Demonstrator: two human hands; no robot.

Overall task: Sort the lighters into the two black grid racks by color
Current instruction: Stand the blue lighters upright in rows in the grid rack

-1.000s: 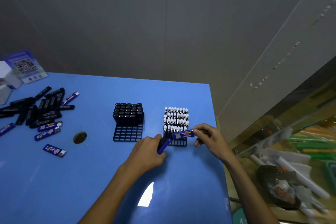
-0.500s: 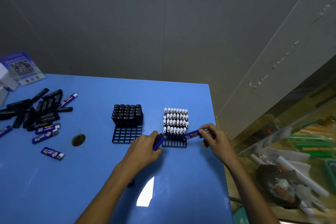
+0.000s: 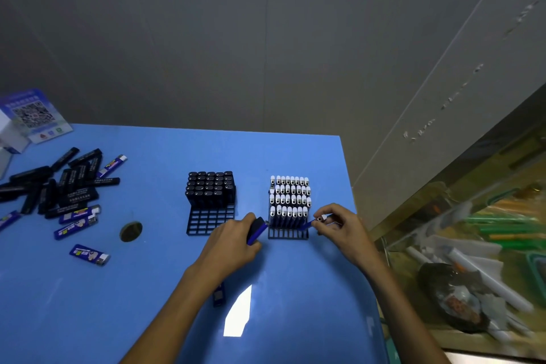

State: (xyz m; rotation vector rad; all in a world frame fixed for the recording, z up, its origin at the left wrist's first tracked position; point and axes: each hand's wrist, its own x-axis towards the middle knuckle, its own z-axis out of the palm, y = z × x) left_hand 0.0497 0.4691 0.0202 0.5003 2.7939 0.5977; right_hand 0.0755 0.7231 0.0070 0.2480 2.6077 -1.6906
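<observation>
At centre frame I see my right hand (image 3: pixel 344 226) pinching a blue lighter (image 3: pixel 313 221) by its white cap, its foot angled down at the right rack (image 3: pixel 288 234) — at the near-right corner, beside rows of white-capped lighters. My left hand (image 3: pixel 233 241) curls round another blue lighter (image 3: pixel 256 232), between the two racks. The left rack (image 3: pixel 208 220) holds black ones; the loose pile (image 3: pixel 59 186) lies at left on the blue table (image 3: pixel 165 289).

Two grid racks stand side by side mid-bench (image 3: pixel 177 289): left rack (image 3: pixel 210 217) w/ lighters in its rear rows, right rack (image 3: pixel 289 226) filled nearly to the front. Loose lighter pile (image 3: pixel 59 186) lies far left. Left hand (image 3: pixel 233 242) between racks; right hand (image 3: pixel 342 230) just right of right rack.
</observation>
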